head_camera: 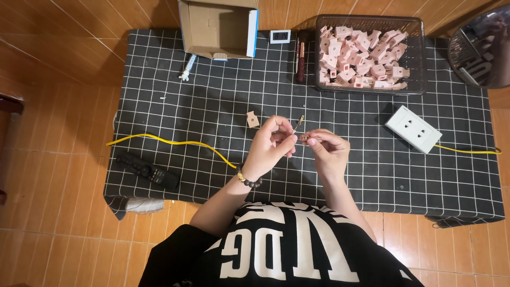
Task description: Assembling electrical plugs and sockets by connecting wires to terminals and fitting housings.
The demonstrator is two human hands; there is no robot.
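**Two hands pinch small brass parts over a gridded mat**

While both hands meet above the middle of the black cloth mat with a white grid (pixel 212 106), the left hand (pixel 268 146) pinches a thin brass-coloured metal strip (pixel 299 123) between fingertips, its tip pointing toward 1 o'clock. Closed narrowly as well, the right hand (pixel 328 151) grips a small brass-coloured piece (pixel 306 138) at its fingertips; what kind of piece it is cannot be told. The two parts sit just beside each other, near the mat's centre. One dark beaded bracelet (pixel 248 179) rings the left wrist.

At 10 o'clock from the hands, near them, lies one loose pale pink plastic block (pixel 252 119). At 1 o'clock stands one dark mesh basket (pixel 419 53), filled with a heap of the same pink blocks, too many and too jumbled to count. At 11 o'clock one open cardboard box with a blue side (pixel 219 27) stands at the mat's far edge; nothing shows inside it. Between box and basket are one small white-framed square gadget (pixel 280 36) and a dark red pen-like stick (pixel 300 61).

At 3 o'clock lies one white rectangular wall socket plate (pixel 413 128) with a yellow wire (pixel 467 151) running from it. At 9 o'clock a second yellow wire (pixel 170 142) snakes over the mat, with one black remote control (pixel 147 171) below it.
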